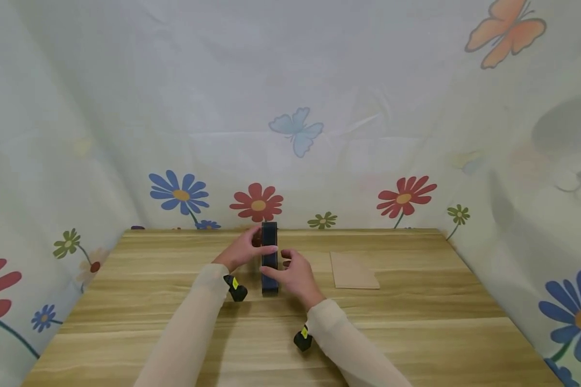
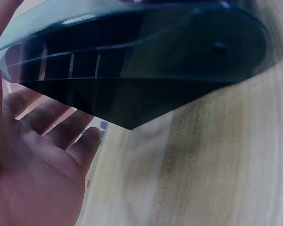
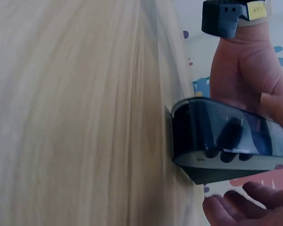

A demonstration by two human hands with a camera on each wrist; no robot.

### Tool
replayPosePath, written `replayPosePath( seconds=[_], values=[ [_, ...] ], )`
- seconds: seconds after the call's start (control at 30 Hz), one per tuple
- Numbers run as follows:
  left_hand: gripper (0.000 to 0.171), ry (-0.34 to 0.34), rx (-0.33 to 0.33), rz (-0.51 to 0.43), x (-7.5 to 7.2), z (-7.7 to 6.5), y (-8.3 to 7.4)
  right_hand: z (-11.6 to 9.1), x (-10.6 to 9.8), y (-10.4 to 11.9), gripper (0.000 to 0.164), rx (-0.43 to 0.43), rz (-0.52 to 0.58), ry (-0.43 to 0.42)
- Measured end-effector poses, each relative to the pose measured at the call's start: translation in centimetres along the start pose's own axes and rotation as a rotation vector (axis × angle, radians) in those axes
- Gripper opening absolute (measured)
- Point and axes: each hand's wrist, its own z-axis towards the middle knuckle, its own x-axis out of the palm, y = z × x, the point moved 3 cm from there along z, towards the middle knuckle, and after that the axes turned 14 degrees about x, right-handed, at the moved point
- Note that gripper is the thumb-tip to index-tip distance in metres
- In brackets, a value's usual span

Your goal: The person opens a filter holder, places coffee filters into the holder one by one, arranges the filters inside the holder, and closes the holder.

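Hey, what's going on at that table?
A person's bare left hand and bare right hand are around a dark, glossy object with a rounded end, at a wood-grain table. The left seems to hold it between thumb and fingers; the right thumb reaches across it, with some fingers apart from its side. I can't tell what it is. A thin, flat tan sheet lies to the right, untouched. Behind is a pale backdrop with printed flowers and butterflies.
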Motion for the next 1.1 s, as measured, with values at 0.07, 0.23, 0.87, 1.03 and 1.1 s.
replayPosePath(
  seconds=[0.07, 0.23, 0.87, 1.03, 1.1],
  values=[
    [0.082, 0.011, 0.009, -0.003, 0.1, 0.0, 0.0, -0.1, 0.2, 0.1, 0.079, 0.002, -0.010, -0.026],
    [0.080, 0.016, 0.011, 0.000, 0.2, -0.1, -0.1, -0.4, 0.5, 0.3, 0.076, -0.008, -0.020, -0.062],
    [0.077, 0.010, 0.046, 0.010, 0.7, 0.3, 0.1, -0.5, 1.8, 0.5, 0.065, -0.016, -0.018, -0.111],
    [0.079, 0.003, 0.023, 0.019, 0.8, 0.2, 0.5, -0.3, 2.0, 0.2, 0.067, -0.006, -0.028, -0.111],
    [0.081, 0.000, 0.022, 0.015, 0.8, 0.2, 0.6, -0.2, 2.0, 0.2, 0.067, -0.013, -0.030, -0.116]
  ],
)
